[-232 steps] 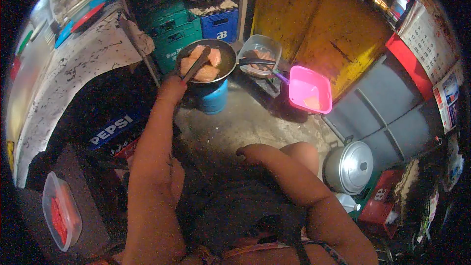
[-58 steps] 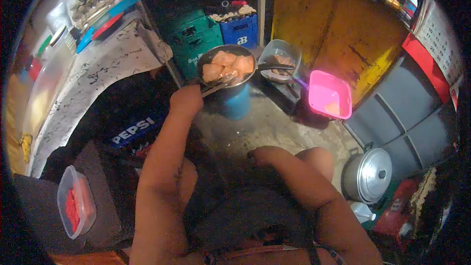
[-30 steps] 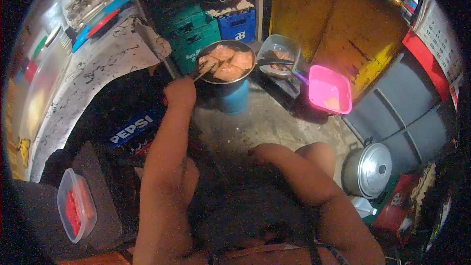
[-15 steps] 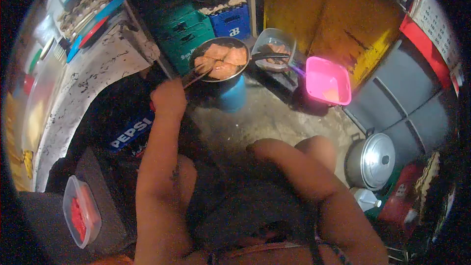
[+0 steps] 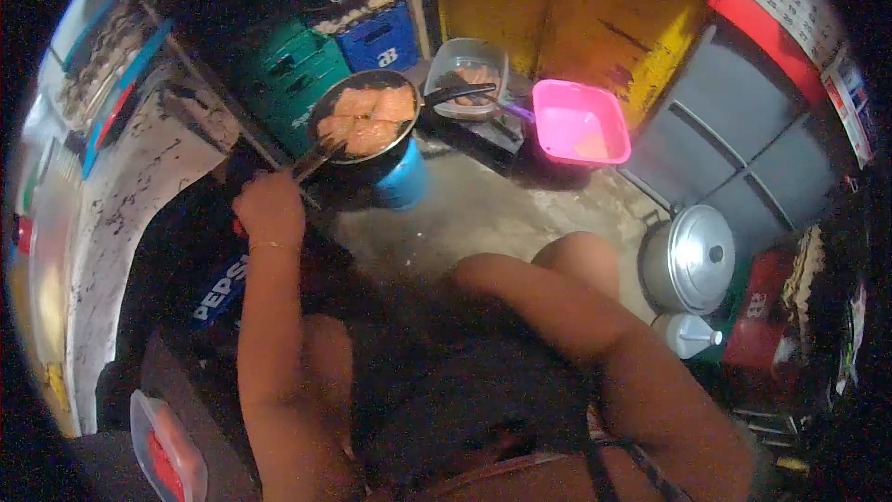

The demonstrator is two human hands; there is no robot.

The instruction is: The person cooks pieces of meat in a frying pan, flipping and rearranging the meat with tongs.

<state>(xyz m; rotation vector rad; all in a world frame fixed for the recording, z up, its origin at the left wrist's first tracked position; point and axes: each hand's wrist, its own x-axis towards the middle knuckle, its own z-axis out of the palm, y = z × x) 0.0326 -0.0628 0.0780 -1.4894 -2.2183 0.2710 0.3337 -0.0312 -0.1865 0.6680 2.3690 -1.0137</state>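
Note:
My left hand (image 5: 271, 209) is closed around the handle of what look like metal tongs (image 5: 314, 160), reaching in from the left. Their tips meet the near-left edge of several orange-pink pieces of meat or fish (image 5: 376, 110) lying in a black frying pan (image 5: 412, 133). The pan rests above a blue cylindrical base (image 5: 402, 184), its black handle pointing right. My right hand (image 5: 469, 271) is by my knee, nearest to the bare floor; its fingers are lost in shadow.
Right of the pan stand a clear plastic container (image 5: 502, 74) with brownish pieces and a pink basin (image 5: 609, 121). A lidded metal pot (image 5: 692, 260) and a white jug (image 5: 686, 335) are at right. Crates (image 5: 381, 42) stand behind; a red-filled tub (image 5: 167, 446) sits lower left.
The view has shifted, so most things sit farther left. My left hand has drawn back slightly from the pan, still holding the tongs. My right arm keeps its place.

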